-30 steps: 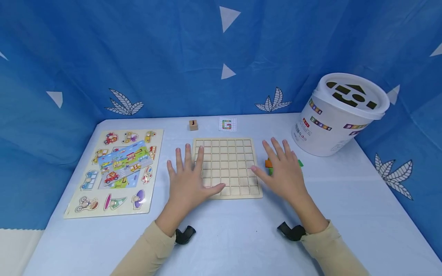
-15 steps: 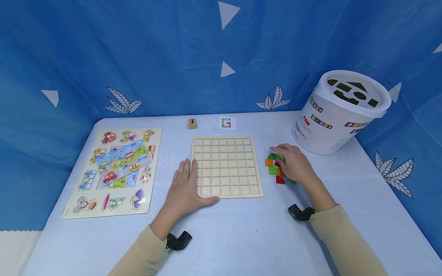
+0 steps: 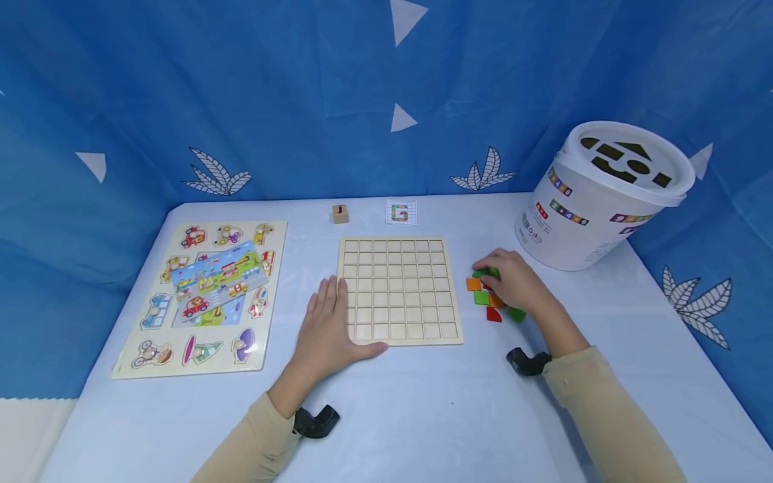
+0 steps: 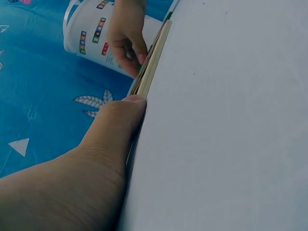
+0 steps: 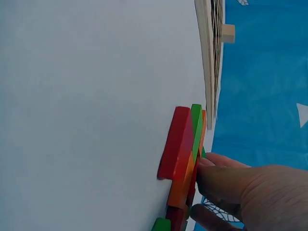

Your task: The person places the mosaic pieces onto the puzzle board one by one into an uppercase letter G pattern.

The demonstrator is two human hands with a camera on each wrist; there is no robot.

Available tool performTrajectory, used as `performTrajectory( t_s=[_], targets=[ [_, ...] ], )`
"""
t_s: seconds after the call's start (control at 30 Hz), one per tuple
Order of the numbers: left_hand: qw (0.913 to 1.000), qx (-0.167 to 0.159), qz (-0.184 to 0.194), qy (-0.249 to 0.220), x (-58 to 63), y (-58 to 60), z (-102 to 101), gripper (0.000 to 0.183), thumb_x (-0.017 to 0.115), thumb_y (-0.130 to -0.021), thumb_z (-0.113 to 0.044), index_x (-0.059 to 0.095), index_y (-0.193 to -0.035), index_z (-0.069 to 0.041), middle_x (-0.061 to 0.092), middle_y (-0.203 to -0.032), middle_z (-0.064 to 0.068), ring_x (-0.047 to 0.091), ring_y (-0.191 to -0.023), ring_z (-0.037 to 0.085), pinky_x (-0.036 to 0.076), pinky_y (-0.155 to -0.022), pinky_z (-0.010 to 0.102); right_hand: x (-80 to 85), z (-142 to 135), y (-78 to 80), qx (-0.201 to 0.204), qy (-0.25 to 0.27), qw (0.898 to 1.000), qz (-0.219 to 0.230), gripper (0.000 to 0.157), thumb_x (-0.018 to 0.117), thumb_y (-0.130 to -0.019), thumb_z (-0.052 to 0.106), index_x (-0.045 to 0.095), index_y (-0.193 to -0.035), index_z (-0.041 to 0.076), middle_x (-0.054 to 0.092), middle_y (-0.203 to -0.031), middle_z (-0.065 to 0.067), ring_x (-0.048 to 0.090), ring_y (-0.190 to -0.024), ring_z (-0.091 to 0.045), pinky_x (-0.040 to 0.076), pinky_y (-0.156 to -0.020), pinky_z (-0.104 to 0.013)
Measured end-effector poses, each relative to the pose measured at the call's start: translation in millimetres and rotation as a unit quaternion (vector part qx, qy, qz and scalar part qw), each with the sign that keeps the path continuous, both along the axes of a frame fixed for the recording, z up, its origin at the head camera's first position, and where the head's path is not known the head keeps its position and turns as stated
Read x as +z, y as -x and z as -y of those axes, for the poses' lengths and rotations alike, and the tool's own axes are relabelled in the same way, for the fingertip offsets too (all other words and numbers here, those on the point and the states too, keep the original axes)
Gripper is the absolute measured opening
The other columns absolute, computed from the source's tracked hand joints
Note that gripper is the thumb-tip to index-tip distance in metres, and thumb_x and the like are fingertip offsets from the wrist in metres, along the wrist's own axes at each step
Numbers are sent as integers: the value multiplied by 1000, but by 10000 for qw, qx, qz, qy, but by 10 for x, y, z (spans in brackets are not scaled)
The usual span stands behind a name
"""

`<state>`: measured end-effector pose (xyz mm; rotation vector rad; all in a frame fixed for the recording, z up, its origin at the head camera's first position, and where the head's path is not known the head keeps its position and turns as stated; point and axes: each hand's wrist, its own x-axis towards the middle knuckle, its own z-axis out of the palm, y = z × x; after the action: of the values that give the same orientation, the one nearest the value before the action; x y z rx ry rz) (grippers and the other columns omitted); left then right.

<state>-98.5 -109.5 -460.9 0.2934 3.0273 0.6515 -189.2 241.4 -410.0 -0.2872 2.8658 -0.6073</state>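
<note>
At far left, a puzzle board is lying near the counter's left edge, bearing picture cards. A strip of counter is separating it from the left hand, which is resting with fingers straight and together at the grid board's left edge, thumb splayed and touching the near edge; it is grasping nothing. Beyond the grid board's far edge, a wooden cube and a small card marked G are sitting apart. To the right, a narrow gap is dividing the grid board from clustered coloured pieces. Above these, the right hand is holding a green piece between curled fingers and thumb. A white bucket is standing at the far right corner, leaving space beside the hand.
</note>
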Motion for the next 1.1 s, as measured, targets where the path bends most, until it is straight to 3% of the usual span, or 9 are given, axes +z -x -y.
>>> performTrajectory(
  t_s=[0.27, 0.37, 0.53, 0.63, 0.8, 0.87, 1.1],
  targets=[
    [9999, -11, -102, 38, -11, -5, -8, 141, 63, -62, -88, 11, -158, 1, 5, -167, 20, 1, -156, 35, 10, -125, 52, 35, -15, 36, -317, 38, 9991, 281, 24, 69, -94, 18, 67, -117, 18, 60, -116, -10, 52, -108, -29, 55, -92, -46],
    [9999, -18, -111, 57, -15, -8, -7, 141, 62, -63, -89, 11, -158, 2, 6, -167, 20, 1, -156, 34, 10, -126, 52, 54, -17, 41, -405, -16, 9986, 342, 21, 70, -93, 22, 64, -113, 19, 61, -106, -8, 56, -97, -26, 57, -77, -37],
    [9998, -7, -182, 79, -19, -6, -8, 141, 61, -63, -89, 12, -158, 2, 8, -166, 21, 3, -156, 35, 11, -125, 51, 97, -20, 62, -477, 63, 9981, 379, 19, 70, -94, 24, 59, -108, 18, 59, -93, -7, 58, -79, -23, 51, -59, -27],
    [9998, -14, -198, 64, -22, -4, -9, 141, 61, -63, -90, 12, -157, 2, 8, -166, 21, 3, -156, 35, 11, -125, 52, 98, -2, 95, -496, 255, 9977, 377, 20, 70, -94, 24, 58, -109, 18, 58, -92, -7, 57, -70, -23, 50, -58, -27],
    [9999, -10, -124, 81, -27, 2, -6, 141, 60, -63, -90, 11, -158, 1, 6, -167, 19, 2, -156, 33, 10, -126, 50, 89, 119, 171, -394, 769, 9958, 311, 21, 68, -95, 24, 57, -112, 17, 57, -98, -7, 55, -75, -24, 49, -57, -28],
    [9999, -5, -118, 89, -25, 3, -7, 141, 60, -63, -90, 11, -158, 1, 6, -167, 19, 2, -156, 33, 10, -126, 50, 84, 208, 208, -287, 938, 9950, 199, 20, 67, -95, 23, 58, -111, 17, 57, -99, -7, 53, -83, -24, 48, -59, -28],
    [9997, 26, -218, 63, -20, -1, -15, 140, 61, -63, -90, 13, -157, 2, 10, -166, 20, 5, -156, 34, 12, -125, 51, 75, 624, 322, -7, 1339, 9910, -35, 16, 67, -96, 22, 60, -109, 15, 58, -97, -5, 51, -79, -23, 43, -60, -30]
  ],
)
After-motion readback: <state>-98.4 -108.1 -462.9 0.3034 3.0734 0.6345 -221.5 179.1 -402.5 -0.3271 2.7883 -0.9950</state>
